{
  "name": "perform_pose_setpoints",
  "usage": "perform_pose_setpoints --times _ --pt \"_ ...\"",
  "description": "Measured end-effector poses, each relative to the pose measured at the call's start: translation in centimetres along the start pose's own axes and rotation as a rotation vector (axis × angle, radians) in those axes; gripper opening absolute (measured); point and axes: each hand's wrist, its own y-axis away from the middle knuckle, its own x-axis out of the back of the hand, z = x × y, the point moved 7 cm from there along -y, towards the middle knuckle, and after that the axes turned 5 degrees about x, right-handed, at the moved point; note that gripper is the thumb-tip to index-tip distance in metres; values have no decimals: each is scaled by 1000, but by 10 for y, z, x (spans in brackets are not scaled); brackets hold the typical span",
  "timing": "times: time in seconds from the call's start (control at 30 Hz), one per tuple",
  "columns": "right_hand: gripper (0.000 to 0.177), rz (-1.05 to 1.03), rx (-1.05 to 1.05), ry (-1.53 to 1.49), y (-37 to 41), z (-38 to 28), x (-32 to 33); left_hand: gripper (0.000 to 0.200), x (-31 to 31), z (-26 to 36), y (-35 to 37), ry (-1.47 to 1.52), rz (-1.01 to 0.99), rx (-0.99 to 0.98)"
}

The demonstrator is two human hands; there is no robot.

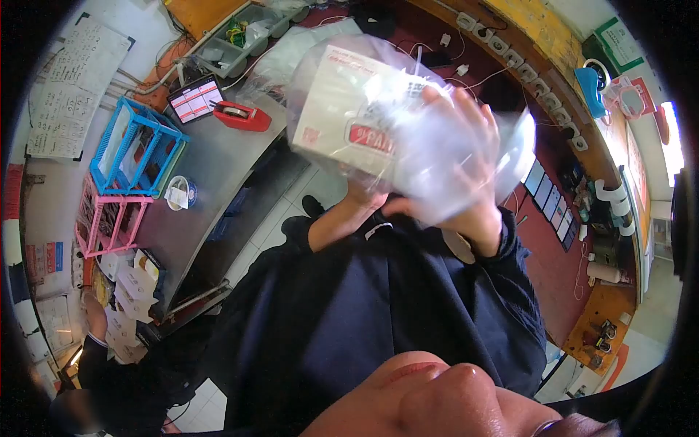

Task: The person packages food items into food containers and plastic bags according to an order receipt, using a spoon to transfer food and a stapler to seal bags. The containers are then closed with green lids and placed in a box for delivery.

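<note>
A white cardboard box (331, 109) with red and black print sits inside a clear plastic bag (444, 171), held up in front of my chest. My left hand (366, 198) supports the box from below; most of its fingers are hidden behind it. At the gathered, loose end of the bag is my right hand (473, 135), fingers bent around the plastic and partly blurred by motion. The bag's film is smeared by movement too, and part of the box's print shows through it.
On the grey counter (240, 156) at left stand a red tape dispenser (242, 116), a tablet (195, 99), a blue rack (138, 149), a pink rack (113, 218) and a tub (180, 194). Several phones (550, 200) lie on the red surface at right. Another person's hand (95, 315) is lower left.
</note>
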Motion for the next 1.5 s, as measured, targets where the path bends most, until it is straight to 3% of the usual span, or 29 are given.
perform_pose_setpoints --times 0.03,0.1,0.13,0.5,0.73,0.83,1.1,1.5 --pt "58 79 6 133 1 -8 -1 76 -4 1 2 -13 -7 10" --pt "44 210 72 112 6 -16 1 76 -11 1 6 -32 -21 33" --pt "40 171 46 89 4 -19 7 76 -13 1 8 -38 -23 40" --pt "41 382 197 45 10 -35 17 75 -30 -8 20 -76 -38 95" --pt "42 381 175 34 8 -40 20 74 -36 -11 25 -96 -46 113" --pt "42 473 168 77 10 -41 24 73 -38 -14 28 -98 -49 123" --pt "36 552 297 79 17 -43 26 72 -43 -20 35 -107 -55 148" --pt "32 588 303 22 18 -41 32 71 -44 -31 41 -109 -59 184"
